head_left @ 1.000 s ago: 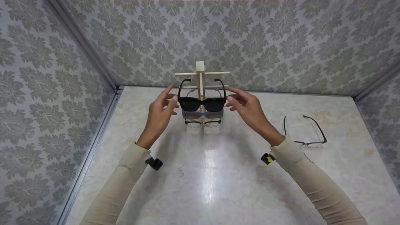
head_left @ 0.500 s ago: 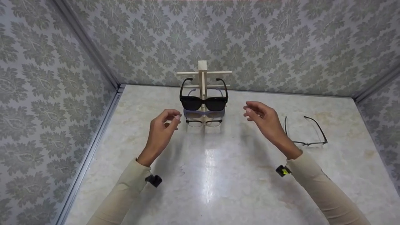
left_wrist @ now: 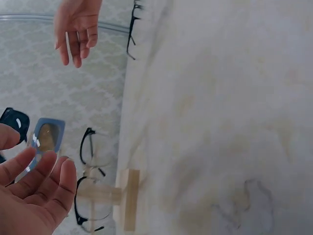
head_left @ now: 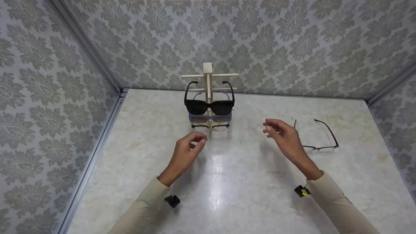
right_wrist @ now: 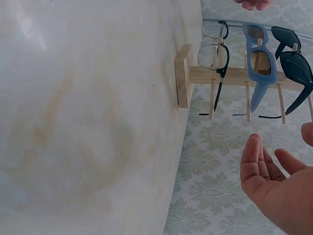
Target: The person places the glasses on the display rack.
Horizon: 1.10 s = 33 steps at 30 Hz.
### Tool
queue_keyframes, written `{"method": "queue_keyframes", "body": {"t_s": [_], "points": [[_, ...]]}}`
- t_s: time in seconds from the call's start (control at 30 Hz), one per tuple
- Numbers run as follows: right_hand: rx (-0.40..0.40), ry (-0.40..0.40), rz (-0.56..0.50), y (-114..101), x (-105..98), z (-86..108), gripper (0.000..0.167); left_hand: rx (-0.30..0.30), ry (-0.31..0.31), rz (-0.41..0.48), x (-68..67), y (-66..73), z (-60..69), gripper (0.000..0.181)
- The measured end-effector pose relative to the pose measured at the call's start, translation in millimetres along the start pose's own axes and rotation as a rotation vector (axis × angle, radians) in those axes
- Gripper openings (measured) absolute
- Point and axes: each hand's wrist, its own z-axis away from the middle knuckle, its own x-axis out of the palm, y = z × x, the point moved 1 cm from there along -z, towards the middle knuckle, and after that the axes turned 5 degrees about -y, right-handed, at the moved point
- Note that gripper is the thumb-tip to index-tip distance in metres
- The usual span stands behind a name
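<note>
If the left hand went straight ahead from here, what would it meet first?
Probably the clear-lensed glasses low on the wooden stand, which the left hand points toward in the head view. Depth is unclear; the blue sunglasses above might come first.

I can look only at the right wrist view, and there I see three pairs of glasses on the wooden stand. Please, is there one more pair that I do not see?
Observer: Yes. The head view shows a fourth pair, dark-framed glasses, on the table near the right hand, which partly hides them.
Operator: Thank you. Does the left hand hold something? I see only a little of its fingers, at my top edge.
Observer: No. The left wrist view shows its fingers loosely bent, holding nothing.
</note>
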Motion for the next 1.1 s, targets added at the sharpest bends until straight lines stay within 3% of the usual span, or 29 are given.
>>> {"method": "queue_keyframes", "body": {"t_s": [0.3,0.7,1.1], "points": [[-0.024,0.052,0.053,11.8,-10.5,23.4,0.035,0.016,-0.112,0.037,35.8,-9.8,2.5,0.016],[-0.005,0.122,0.101,23.9,-27.4,52.6,0.033,0.016,-0.154,0.114,66.4,-18.5,-4.1,0.017],[-0.005,0.205,0.166,35.3,-47.9,75.7,0.034,0.019,-0.191,0.153,93.1,-16.2,-14.7,0.024]]}}
